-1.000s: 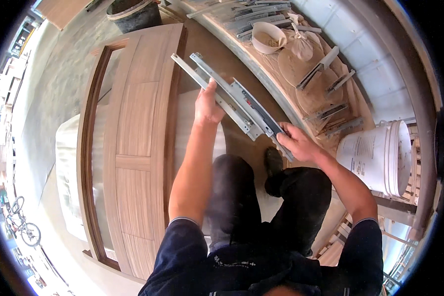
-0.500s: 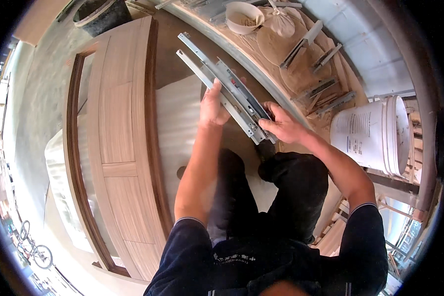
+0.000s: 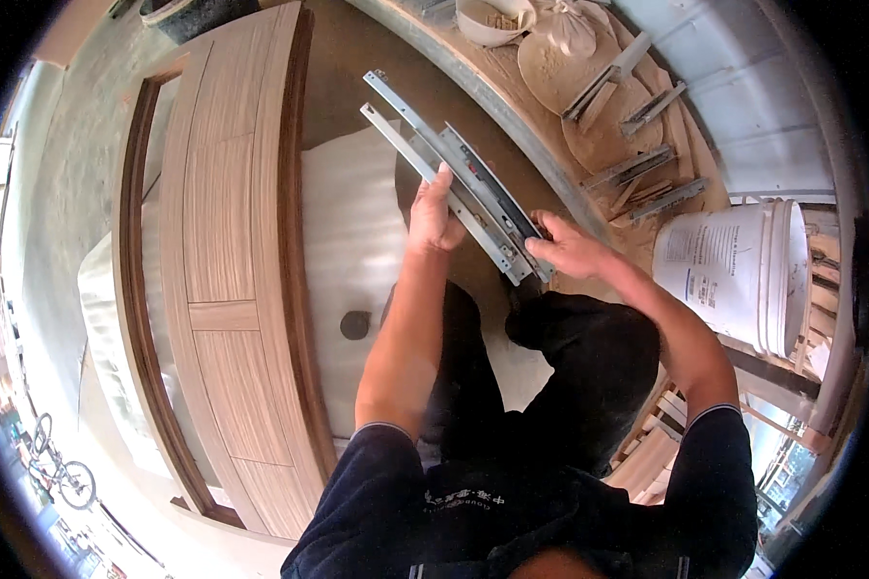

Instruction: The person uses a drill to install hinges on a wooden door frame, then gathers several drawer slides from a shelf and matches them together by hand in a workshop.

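Both hands hold a metal drawer slide [image 3: 470,185], made of long silver rails with a black strip along one side. It tilts from the upper left down to the lower right above my knees. My left hand [image 3: 434,220] is closed round the near-left rail at about mid-length, thumb on top. At the lower right end, my right hand [image 3: 572,249] grips the outer edge between thumb and fingers. Some of the fingers are hidden beneath the rails.
A wood-grain panelled door [image 3: 227,212] lies to my left, beside an open frame [image 3: 137,318]. Pale sheeting [image 3: 343,217] and a dark round disc [image 3: 355,325] lie between. On the right are a dusty ledge with metal brackets [image 3: 632,166], a white bowl [image 3: 492,21] and a white bucket [image 3: 724,275].
The view has shifted slightly, so the door sits a little higher. My hands and the slide appear a bit further right and lower, with the same grip. The dark disc is more exposed.
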Available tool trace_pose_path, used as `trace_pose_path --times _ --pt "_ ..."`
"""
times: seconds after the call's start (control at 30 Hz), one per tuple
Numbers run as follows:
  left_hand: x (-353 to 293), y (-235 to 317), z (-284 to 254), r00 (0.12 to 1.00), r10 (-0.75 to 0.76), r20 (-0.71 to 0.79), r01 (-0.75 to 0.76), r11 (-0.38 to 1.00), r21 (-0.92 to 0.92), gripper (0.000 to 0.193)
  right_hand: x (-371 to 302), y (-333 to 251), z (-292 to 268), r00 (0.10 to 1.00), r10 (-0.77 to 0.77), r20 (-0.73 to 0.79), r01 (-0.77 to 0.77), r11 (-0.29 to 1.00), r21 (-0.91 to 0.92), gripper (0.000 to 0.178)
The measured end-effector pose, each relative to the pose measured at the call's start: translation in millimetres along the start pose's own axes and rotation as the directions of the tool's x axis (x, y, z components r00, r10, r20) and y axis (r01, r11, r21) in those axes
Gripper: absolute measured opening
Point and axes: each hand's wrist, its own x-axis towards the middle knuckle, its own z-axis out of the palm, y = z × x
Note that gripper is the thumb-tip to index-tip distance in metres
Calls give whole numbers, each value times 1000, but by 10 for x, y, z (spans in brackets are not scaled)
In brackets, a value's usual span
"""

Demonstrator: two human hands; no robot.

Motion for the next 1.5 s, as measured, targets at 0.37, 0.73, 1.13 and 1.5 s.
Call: trace_pose_path --times 0.37,0.73,1.13,1.5 --pt "66 15 -107 999 32 -34 -35 996 -85 38 -143 -147 -63 998 6 -56 -20 966 -257 58" --pt "4 94 -119 999 41 -30 -43 997 -65 43 -135 -145 -10 1000 -1 -29 -5 979 -204 66" --pt "46 107 -209 999 3 41 0 996 -92 53 -112 -169 -68 998 54 27 -48 983 -178 68" --pt "61 116 -352 1000 -12 -11 12 1000 -10 52 98 323 -328 971 98 -219 -14 934 357 62"
